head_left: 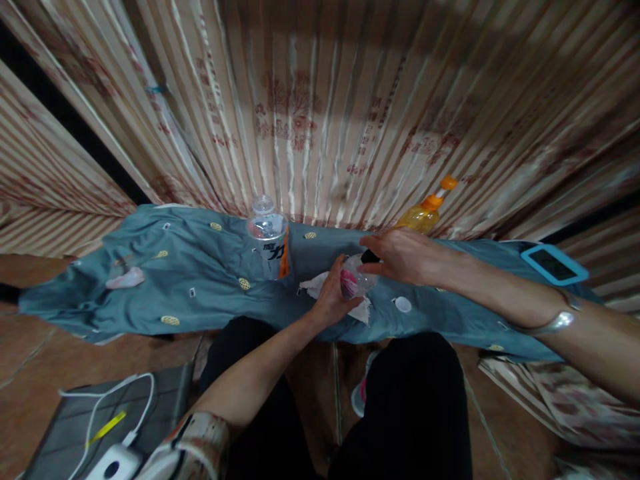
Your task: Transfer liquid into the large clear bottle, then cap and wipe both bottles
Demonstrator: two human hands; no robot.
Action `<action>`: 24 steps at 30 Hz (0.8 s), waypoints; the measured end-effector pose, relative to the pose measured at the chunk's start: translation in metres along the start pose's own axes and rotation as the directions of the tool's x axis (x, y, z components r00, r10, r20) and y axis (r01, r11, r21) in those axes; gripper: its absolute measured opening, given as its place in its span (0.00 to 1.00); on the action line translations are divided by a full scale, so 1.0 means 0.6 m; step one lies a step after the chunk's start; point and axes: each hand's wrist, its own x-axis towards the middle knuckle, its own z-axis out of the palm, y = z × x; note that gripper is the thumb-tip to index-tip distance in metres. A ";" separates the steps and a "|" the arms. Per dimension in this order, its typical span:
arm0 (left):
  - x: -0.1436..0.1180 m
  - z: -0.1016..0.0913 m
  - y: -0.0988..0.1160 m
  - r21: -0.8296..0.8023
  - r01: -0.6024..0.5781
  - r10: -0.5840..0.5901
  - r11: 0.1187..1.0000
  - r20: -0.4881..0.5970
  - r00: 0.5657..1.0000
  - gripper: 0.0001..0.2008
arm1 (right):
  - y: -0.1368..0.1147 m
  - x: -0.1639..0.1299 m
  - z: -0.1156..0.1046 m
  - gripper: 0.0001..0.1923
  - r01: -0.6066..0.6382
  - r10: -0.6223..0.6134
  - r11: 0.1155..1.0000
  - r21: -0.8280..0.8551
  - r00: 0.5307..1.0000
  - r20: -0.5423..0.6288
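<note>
With the left hand's [331, 298] grip clasping the container [353, 283] over the worktop [200, 270], the right hand's [393, 255] apparently pinches the black part [370, 256], seemingly working the container's top, which calls for steady left support.

Blk item [370, 257], part hidden, ID unclear

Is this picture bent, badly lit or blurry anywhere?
Head view: dim, the striped beige curtain shadowed along its top; head view: stripes fan outward, perhaps lens distortion; head view: glare on the silver metal bracelet; head view: clear plastic container in the left hand looks blurry.
</note>
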 end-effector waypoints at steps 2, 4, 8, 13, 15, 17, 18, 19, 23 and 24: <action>0.000 0.000 0.002 0.010 0.002 -0.002 1.000 0.004 1.000 0.52 | -0.004 0.000 -0.005 0.15 0.055 -0.055 0.998 0.028 0.998 0.000; 0.000 0.000 0.004 0.033 0.012 -0.012 0.999 0.004 1.000 0.52 | -0.009 -0.001 -0.012 0.11 0.013 -0.013 1.000 -0.006 0.998 0.066; 0.000 0.000 0.007 0.062 -0.010 0.010 0.998 -0.005 1.000 0.52 | -0.015 -0.003 -0.022 0.14 -0.047 0.055 0.996 -0.077 0.993 0.108; 0.000 -0.001 0.008 0.040 -0.014 0.014 0.999 0.010 1.000 0.51 | -0.016 -0.005 -0.020 0.12 -0.020 0.026 0.998 -0.059 0.995 0.101; 0.000 -0.001 0.008 0.034 0.003 -0.003 0.999 0.011 1.000 0.52 | -0.016 -0.005 -0.017 0.17 -0.095 0.107 0.989 -0.115 0.988 0.108; 0.000 -0.001 0.006 0.027 0.001 -0.001 1.000 0.009 1.000 0.52 | -0.016 -0.005 -0.015 0.15 -0.066 0.073 0.994 -0.086 0.994 0.081; 0.000 -0.001 0.006 0.023 -0.005 0.005 1.000 0.010 1.000 0.52 | -0.015 -0.005 -0.014 0.15 -0.025 0.028 0.998 -0.051 0.997 0.068; -0.001 -0.001 0.006 0.019 -0.010 0.009 1.000 0.013 1.000 0.51 | -0.015 -0.005 -0.014 0.16 0.004 -0.003 1.000 -0.025 0.998 0.062; -0.001 -0.001 0.006 0.027 -0.006 0.006 1.000 0.009 1.000 0.51 | -0.018 -0.004 -0.015 0.15 -0.075 0.084 0.993 -0.091 0.992 0.091; -0.001 0.000 0.005 0.033 -0.007 0.007 0.999 0.002 1.000 0.51 | -0.019 -0.004 -0.016 0.16 -0.085 0.093 0.992 -0.098 0.992 0.089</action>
